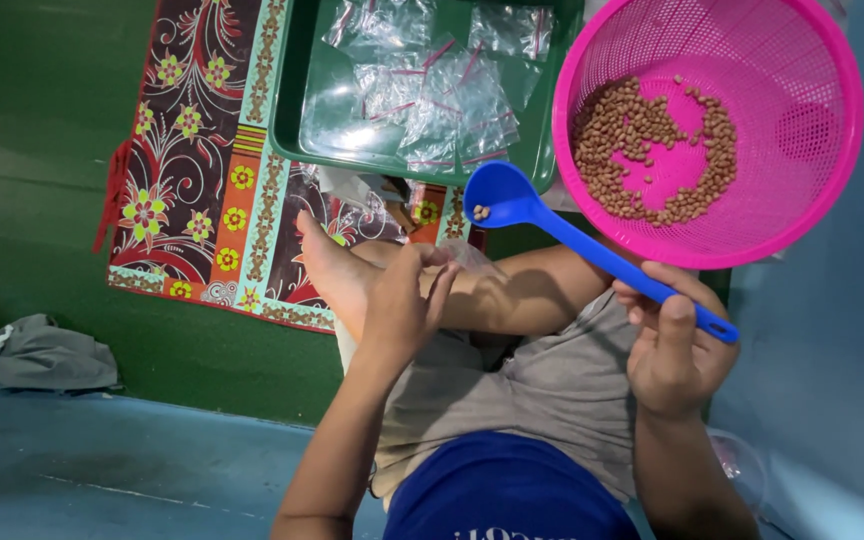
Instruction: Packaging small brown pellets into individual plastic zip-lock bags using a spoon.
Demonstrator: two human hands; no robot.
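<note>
Right hand (674, 352) clamped around the handle of a blue plastic ladle (572, 238), fingers curled over it near the end. Ladle bowl held level, just left of the pink basket (822, 190), with a few peanuts (481, 212) resting inside. Left hand (400, 305) half closed, fingertips pinched together on a small clear bag (467, 256), barely visible, just below the ladle bowl and above the folded leg. Pink mesh basket up at the right, a ring of brown peanuts (652, 150) on its bottom, well above the right hand. Green tray (292, 110) further ahead, heaped with small clear zip bags (432, 90) with red sealing strips. Patterned floral mat (202, 180) under the tray, on the green floor. Grey crumpled cloth (47, 355) off to the far left.
</note>
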